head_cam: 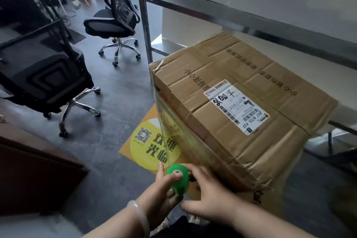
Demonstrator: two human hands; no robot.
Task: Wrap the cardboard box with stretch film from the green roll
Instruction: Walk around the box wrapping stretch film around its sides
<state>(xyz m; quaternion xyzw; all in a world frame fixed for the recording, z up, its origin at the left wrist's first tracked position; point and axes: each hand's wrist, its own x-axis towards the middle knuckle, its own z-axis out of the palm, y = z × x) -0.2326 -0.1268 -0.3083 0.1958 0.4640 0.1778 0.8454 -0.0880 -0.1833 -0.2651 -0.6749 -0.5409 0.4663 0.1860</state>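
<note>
A large cardboard box (241, 114) with a white shipping label (236, 107) on top stands on the floor at the right. Clear stretch film (168, 121) covers its left face and runs down to the green roll (178, 179) near the box's lower front corner. My left hand (164, 189) grips the green roll, thumb pressed on its end cap. My right hand (206, 191) reaches to the roll from the right; its fingers lie on the roll's far side, against the box.
Two black office chairs (114, 19) (46, 77) stand on the dark floor at the left. An orange and yellow floor sticker (148, 141) lies beside the box. A metal shelf frame (144, 25) rises behind the box. A dark wooden cabinet (34, 170) is at lower left.
</note>
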